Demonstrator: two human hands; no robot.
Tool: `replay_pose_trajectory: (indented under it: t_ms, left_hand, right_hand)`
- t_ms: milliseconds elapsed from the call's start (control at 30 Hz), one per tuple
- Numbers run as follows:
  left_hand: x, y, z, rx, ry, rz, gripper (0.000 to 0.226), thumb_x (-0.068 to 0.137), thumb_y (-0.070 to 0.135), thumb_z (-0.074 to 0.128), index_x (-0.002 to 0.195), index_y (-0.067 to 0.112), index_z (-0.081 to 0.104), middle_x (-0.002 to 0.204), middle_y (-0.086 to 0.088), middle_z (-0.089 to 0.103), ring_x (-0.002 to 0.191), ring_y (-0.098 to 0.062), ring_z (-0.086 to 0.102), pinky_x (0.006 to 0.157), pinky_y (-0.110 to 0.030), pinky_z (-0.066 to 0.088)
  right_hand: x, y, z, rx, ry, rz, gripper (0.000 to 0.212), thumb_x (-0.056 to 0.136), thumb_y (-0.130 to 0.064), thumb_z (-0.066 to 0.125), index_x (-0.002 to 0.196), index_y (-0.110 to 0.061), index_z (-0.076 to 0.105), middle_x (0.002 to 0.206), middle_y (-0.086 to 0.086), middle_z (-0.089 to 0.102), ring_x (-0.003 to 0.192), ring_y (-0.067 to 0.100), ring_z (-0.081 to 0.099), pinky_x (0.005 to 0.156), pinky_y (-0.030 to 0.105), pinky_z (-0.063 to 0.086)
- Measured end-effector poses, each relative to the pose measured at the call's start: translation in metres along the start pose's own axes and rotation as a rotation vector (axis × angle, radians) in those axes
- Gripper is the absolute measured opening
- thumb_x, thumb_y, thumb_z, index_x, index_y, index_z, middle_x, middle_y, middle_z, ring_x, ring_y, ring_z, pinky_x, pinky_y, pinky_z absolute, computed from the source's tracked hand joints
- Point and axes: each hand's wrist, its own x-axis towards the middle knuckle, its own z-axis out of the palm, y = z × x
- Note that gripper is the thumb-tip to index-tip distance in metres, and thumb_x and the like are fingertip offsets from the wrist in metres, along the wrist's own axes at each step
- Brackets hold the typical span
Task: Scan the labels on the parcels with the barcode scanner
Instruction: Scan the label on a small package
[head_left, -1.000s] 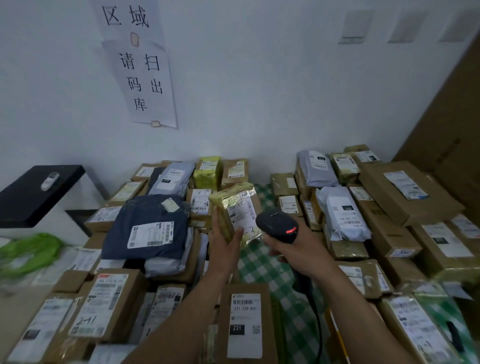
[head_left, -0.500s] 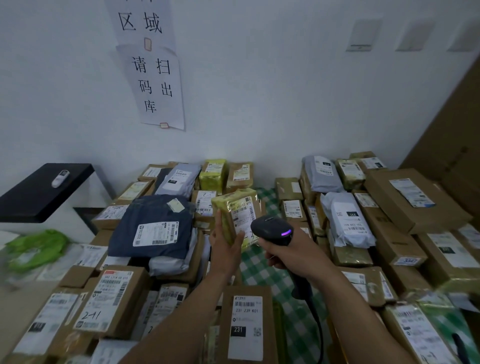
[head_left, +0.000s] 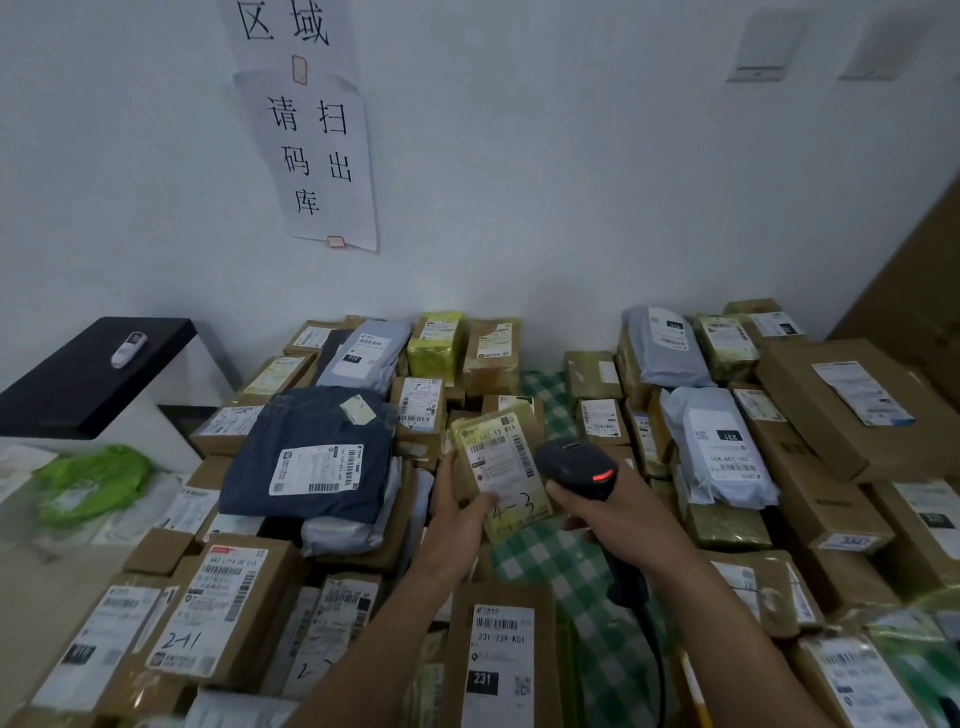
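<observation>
while your left hand (head_left: 457, 512) holds the yellow-taped cardboard parcel (head_left: 501, 467) label-up | right hand (head_left: 618, 512) grips black barcode scanner (head_left: 574, 465) just right of it

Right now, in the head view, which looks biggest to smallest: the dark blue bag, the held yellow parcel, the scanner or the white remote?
1. dark blue bag
2. yellow parcel
3. scanner, handle partly hidden by right hand
4. white remote, but it lies farther off, so unsure
</observation>
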Motion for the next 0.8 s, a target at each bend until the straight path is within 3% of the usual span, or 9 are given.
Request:
replay_pose_trajectory:
  t_ms: [133,167,233,300,400,500,700,800]
  left_hand:
    - [0.016,0.003,-0.016,0.042,0.1,0.043,0.078,0.097,0.028,0.071,0.155,0.05,0.025,0.143,0.004,0.06,0.123,-0.014,0.063,0.089,-0.027,0.059]
    - [0.025,0.008,-0.022,0.108,0.162,0.05,0.082,0.093,0.042,0.073,0.156,0.052,0.022,0.145,0.004,0.057,0.127,-0.018,0.06,0.093,-0.029,0.057]
    - [0.049,0.017,-0.035,0.268,0.263,-0.001,0.093,0.081,0.072,0.068,0.154,0.06,0.012,0.15,-0.004,0.051,0.131,-0.03,0.055,0.105,-0.049,0.05]
    - [0.074,0.024,-0.04,0.417,0.306,-0.04,0.095,0.078,0.083,0.059,0.153,0.061,0.007,0.152,-0.015,0.045,0.132,-0.04,0.051,0.11,-0.055,0.042]
    - [0.109,0.041,-0.036,0.551,0.297,-0.037,0.093,0.083,0.083,0.055,0.156,0.057,0.003,0.158,-0.023,0.029,0.139,-0.047,0.04,0.111,-0.055,0.037]
    - [0.147,0.048,-0.027,0.654,0.255,-0.041,0.094,0.083,0.085,0.052,0.158,0.053,0.005,0.165,-0.02,0.016,0.146,-0.047,0.032,0.115,-0.057,0.033]
    - [0.198,0.04,-0.016,0.894,0.297,-0.065,0.091,0.086,0.079,0.053,0.158,0.045,0.011,0.159,-0.027,0.022,0.145,-0.049,0.028,0.114,-0.055,0.031]
    - [0.213,0.033,-0.006,1.013,0.304,-0.079,0.092,0.086,0.082,0.049,0.16,0.042,0.012,0.162,-0.029,0.02,0.147,-0.048,0.025,0.117,-0.056,0.024]
  right_hand:
    - [0.018,0.009,0.0,0.025,-0.001,0.039,0.042,0.089,-0.036,0.08,0.127,-0.034,0.063,0.103,-0.009,0.077,0.084,0.013,0.076,0.075,0.034,0.061]
    - [0.023,0.01,0.001,0.027,-0.003,0.05,0.042,0.089,-0.036,0.081,0.127,-0.035,0.062,0.103,-0.009,0.076,0.084,0.013,0.076,0.076,0.034,0.061]
    - [0.037,0.014,0.003,0.02,-0.019,0.07,0.042,0.089,-0.037,0.081,0.127,-0.034,0.062,0.104,-0.009,0.076,0.083,0.012,0.076,0.079,0.037,0.061]
    - [0.052,0.017,0.005,0.011,-0.025,0.09,0.044,0.089,-0.037,0.081,0.128,-0.033,0.061,0.107,-0.009,0.075,0.083,0.012,0.077,0.077,0.036,0.062]
    - [0.075,0.02,0.006,0.024,-0.027,0.117,0.05,0.089,-0.037,0.081,0.134,-0.03,0.059,0.115,-0.008,0.072,0.082,0.009,0.077,0.066,0.025,0.057]
    - [0.098,0.021,0.008,0.023,-0.045,0.137,0.05,0.089,-0.039,0.08,0.133,-0.034,0.058,0.115,-0.011,0.072,0.081,0.008,0.077,0.069,0.028,0.056]
    - [0.127,0.029,0.012,0.044,-0.087,0.139,0.033,0.09,-0.032,0.08,0.114,-0.044,0.061,0.11,-0.015,0.072,0.083,0.009,0.076,0.061,0.015,0.053]
    - [0.135,0.035,0.015,0.037,-0.083,0.167,0.042,0.088,-0.036,0.082,0.123,-0.04,0.059,0.11,-0.016,0.072,0.082,0.01,0.076,0.069,0.025,0.057]
